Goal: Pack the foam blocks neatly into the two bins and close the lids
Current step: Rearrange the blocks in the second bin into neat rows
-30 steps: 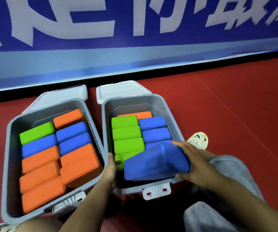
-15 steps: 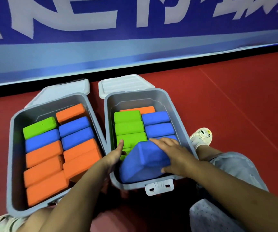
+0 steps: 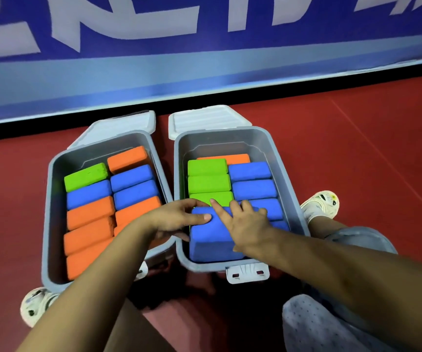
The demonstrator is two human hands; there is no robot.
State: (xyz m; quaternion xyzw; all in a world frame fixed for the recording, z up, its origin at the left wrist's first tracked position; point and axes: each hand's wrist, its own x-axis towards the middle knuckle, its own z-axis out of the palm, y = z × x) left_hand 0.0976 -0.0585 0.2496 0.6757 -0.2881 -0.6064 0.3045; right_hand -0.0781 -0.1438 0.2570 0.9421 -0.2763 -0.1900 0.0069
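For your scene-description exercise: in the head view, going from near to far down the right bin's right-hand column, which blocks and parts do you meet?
Latch → large blue block under both hands → three blue blocks, starting at → orange block → open lid.

— What sort of place is shown?
— An indoor sports hall or event venue is suggested. A smooth red floor (image 3: 357, 138), of the kind laid on courts, is seen with a thin seam line.
— And behind it?
— A low blue barrier banner (image 3: 205, 59) printed with large pale characters is set along its edge.
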